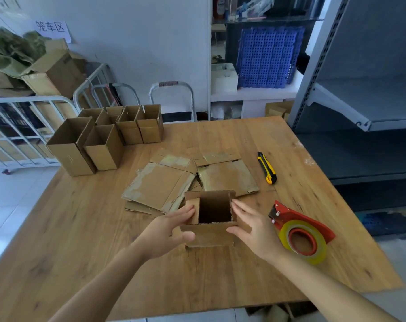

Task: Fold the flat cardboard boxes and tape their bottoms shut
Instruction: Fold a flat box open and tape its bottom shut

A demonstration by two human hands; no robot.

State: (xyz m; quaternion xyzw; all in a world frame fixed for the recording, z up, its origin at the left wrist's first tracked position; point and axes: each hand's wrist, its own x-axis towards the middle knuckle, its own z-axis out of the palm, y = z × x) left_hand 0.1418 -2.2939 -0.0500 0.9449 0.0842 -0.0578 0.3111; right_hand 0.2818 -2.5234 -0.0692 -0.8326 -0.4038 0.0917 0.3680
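Box upright at lower centre, mouth open; my left hand and right hand press its sides, fingers straight. Tape dispenser lower right.

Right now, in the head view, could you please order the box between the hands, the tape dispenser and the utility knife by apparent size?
1. The box between the hands and the tape dispenser: about alike, so unranked.
2. The utility knife: clearly smallest, though farther from the camera.
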